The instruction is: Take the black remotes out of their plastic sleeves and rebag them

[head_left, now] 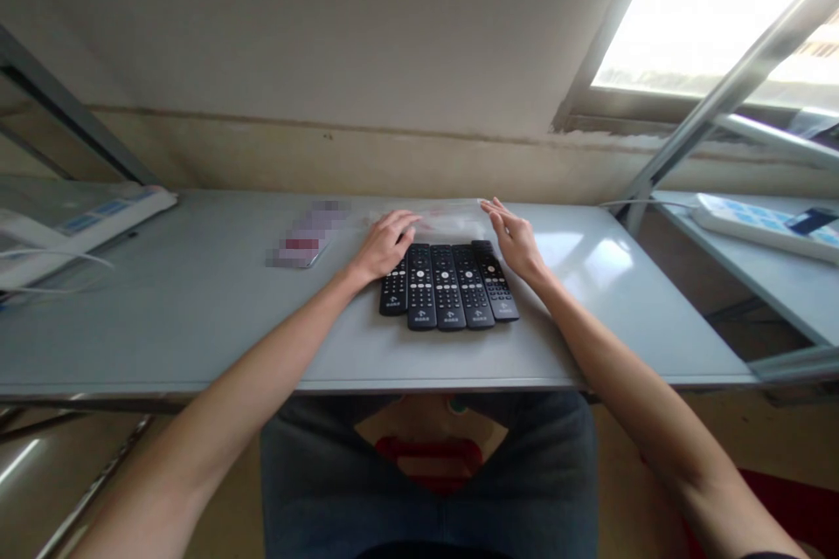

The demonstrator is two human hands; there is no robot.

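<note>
Remotes: L hand at 11 o'clock, R hand at 1, can't tell grips. Prob. handling bag at 12; next needs edge pinch.

Five black remotes, face up side by side, near clear plastic film, possibly a bag

A power strip lies below the window.
</note>
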